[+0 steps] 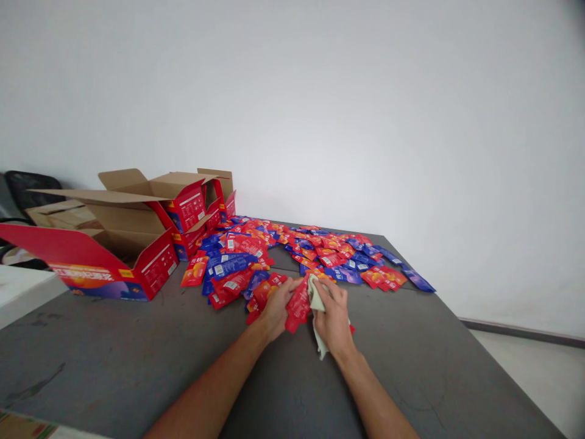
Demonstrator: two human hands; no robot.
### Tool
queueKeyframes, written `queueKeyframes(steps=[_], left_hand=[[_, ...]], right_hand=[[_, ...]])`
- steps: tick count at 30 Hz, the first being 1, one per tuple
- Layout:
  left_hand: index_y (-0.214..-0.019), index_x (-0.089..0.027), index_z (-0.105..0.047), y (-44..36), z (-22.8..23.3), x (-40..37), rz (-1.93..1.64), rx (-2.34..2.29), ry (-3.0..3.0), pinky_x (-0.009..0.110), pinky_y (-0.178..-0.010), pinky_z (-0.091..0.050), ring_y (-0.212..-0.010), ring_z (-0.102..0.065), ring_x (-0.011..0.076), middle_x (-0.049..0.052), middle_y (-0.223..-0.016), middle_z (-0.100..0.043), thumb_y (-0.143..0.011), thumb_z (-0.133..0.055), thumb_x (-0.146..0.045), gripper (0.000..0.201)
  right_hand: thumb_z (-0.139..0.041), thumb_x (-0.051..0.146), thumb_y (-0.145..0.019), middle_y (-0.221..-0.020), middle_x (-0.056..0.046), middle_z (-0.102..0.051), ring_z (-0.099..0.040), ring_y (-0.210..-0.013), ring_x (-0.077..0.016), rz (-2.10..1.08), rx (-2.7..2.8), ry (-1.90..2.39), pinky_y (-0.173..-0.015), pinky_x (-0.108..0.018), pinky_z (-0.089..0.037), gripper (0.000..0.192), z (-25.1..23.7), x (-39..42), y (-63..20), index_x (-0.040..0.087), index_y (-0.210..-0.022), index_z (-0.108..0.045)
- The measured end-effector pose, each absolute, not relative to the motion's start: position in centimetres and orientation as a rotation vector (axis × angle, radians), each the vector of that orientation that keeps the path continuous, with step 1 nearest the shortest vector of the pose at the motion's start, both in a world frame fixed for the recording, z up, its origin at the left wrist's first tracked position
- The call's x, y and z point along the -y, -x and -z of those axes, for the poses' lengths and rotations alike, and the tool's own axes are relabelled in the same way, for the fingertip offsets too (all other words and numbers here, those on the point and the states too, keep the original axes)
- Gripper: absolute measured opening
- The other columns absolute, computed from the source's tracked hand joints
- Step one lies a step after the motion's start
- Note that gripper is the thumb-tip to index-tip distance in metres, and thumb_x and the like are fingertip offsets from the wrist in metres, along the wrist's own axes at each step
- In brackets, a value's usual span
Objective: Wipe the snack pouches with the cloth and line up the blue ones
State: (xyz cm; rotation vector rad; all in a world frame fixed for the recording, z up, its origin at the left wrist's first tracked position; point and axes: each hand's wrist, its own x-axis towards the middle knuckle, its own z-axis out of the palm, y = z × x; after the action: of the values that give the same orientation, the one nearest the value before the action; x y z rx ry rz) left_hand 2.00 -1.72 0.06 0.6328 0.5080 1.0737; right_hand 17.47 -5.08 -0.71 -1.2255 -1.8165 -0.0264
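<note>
My left hand (276, 310) is closed on the edge of a red pouch (298, 306), which is tilted above the table in front of me. In my right hand (333, 314) is a pale green cloth (316, 297), pressed against the pouch's right side, its loose end hanging below the fingers. A bit of red shows just right of that hand; I cannot make out what it belongs to. Just beyond my hands lies a heap of red and blue pouches (233, 265), some with barcodes facing up. A second spread of pouches (336, 250) covers the back right.
An open red carton (109, 274) stands at the left with its flaps spread. More open cartons (189, 207) are stacked behind it. The grey table (150, 353) meets a white wall (320, 110) at the back. A black chair (31, 189) is at the far left.
</note>
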Motion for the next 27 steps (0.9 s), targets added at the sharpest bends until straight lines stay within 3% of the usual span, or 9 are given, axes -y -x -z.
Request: queueKeyframes(steps=[7, 14, 17, 20, 24, 27], left_hand=[[-0.114, -0.012, -0.068, -1.5, 0.4, 1.1, -1.107, -0.494, -0.671, 0.033, -0.082, -0.054, -0.093, -0.070, 0.0251, 0.011, -0.095, -0.075, -0.090, -0.056, -0.045, 0.043], [-0.103, -0.011, -0.070, -1.8, 0.3, 0.9, -1.105, -0.526, -0.665, 0.030, -0.074, -0.053, -0.079, -0.070, 0.0220, 0.010, -0.086, -0.075, -0.083, -0.063, -0.039, 0.035], [-0.106, -0.013, -0.069, -1.5, 0.3, 0.5, -1.223, -0.655, -0.650, 0.028, -0.068, -0.052, -0.073, -0.068, 0.0190, 0.007, -0.084, -0.074, -0.076, -0.065, -0.025, 0.033], [-0.113, -0.016, -0.067, -0.8, 0.6, 0.1, -1.352, -0.792, -0.672, 0.025, -0.061, -0.051, -0.065, -0.066, 0.0147, 0.005, -0.086, -0.072, -0.068, -0.064, -0.014, 0.045], [-0.133, -0.021, -0.057, -0.5, 1.1, 0.0, -1.381, -0.871, -0.685, 0.022, -0.054, -0.046, -0.054, -0.059, 0.0103, -0.002, -0.074, -0.066, -0.068, -0.068, -0.015, 0.065], [-0.128, -0.020, -0.062, -0.9, 1.5, 0.1, -1.343, -0.833, -0.760, 0.022, -0.055, -0.045, -0.055, -0.059, 0.0107, -0.001, -0.071, -0.066, -0.070, -0.071, -0.018, 0.059]], right_hand=[[-0.048, -0.007, -0.069, -0.128, -0.006, -0.058, -0.048, -0.107, -0.0245, -0.201, 2.146, 1.089, -0.093, -0.039, -0.043, 0.079, 0.1, 6.2, -15.2, 0.029, -0.138, -0.056], [-0.053, -0.005, -0.068, -0.120, -0.007, -0.061, -0.053, -0.107, -0.0243, -0.327, 2.165, 1.082, -0.091, -0.037, -0.044, 0.070, 0.0, 6.4, -15.2, 0.027, -0.129, -0.064], [-0.051, -0.003, -0.069, -0.119, -0.007, -0.062, -0.054, -0.108, -0.0240, -0.324, 2.061, 1.100, -0.094, -0.038, -0.044, 0.066, 0.3, 6.1, -15.8, 0.027, -0.126, -0.066], [-0.048, -0.001, -0.073, -0.123, -0.008, -0.061, -0.054, -0.111, -0.0244, -0.245, 1.813, 1.207, -0.097, -0.040, -0.045, 0.062, 0.5, 5.6, -16.4, 0.025, -0.126, -0.065], [-0.049, 0.001, -0.076, -0.121, -0.008, -0.063, -0.055, -0.110, -0.0253, -0.236, 1.692, 1.238, -0.097, -0.042, -0.046, 0.055, 0.8, 5.1, -16.8, 0.024, -0.123, -0.066], [-0.051, 0.002, -0.076, -0.122, -0.007, -0.063, -0.055, -0.113, -0.0251, -0.265, 1.748, 1.158, -0.099, -0.043, -0.044, 0.054, 0.7, 5.3, -16.6, 0.025, -0.122, -0.066]])
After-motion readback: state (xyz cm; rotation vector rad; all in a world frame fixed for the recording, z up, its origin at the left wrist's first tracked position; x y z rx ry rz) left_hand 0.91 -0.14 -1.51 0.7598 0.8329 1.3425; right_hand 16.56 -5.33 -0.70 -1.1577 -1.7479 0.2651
